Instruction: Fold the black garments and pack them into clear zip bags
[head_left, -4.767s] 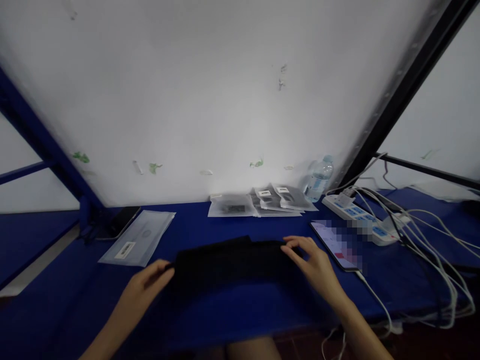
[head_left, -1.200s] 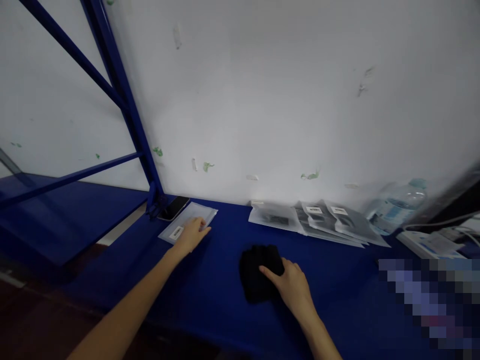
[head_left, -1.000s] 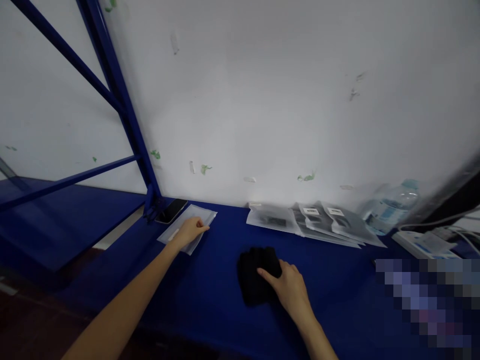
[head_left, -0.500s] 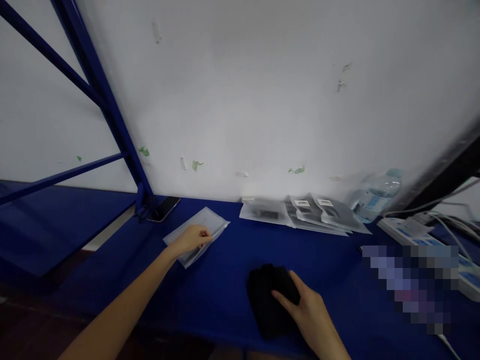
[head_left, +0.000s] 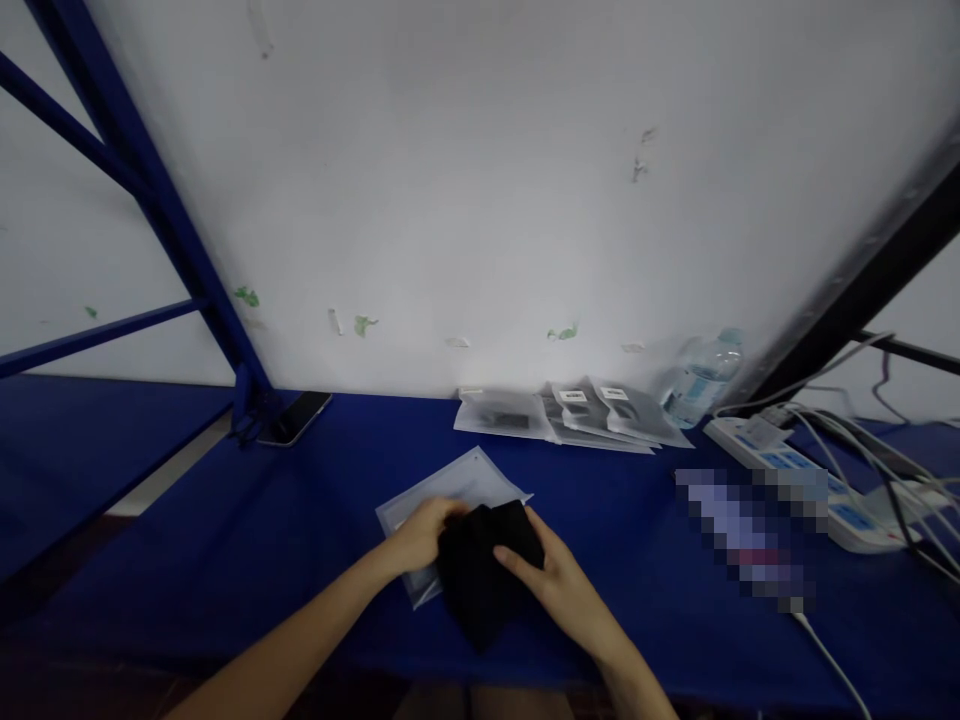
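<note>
A folded black cloth item (head_left: 480, 580) is in my right hand (head_left: 559, 580), with the thumb on top and the other fingers behind it. Its exact kind cannot be made out. A frosted clear plastic zip bag (head_left: 476, 478) lies tilted under and behind the cloth. My left hand (head_left: 424, 535) is closed at the bag's near edge, against the cloth's left side. The black cloth partly hides those fingertips. Cloth and bag overlap over the blue table, and the cloth covers much of the bag's near edge.
Several packed frosted bags (head_left: 506, 412) with labels lie along the wall. A plastic bottle (head_left: 705, 380) stands right of them, near a white power strip (head_left: 795, 470) with tangled cables. A phone (head_left: 296, 418) lies at the left beside the blue frame post (head_left: 217, 300). A pixelated device (head_left: 739, 535) rests at right.
The bag and my left hand have moved right and nearer. My right hand has brought the black cloth left to the bag's near edge. The camera view has shifted slightly right.
</note>
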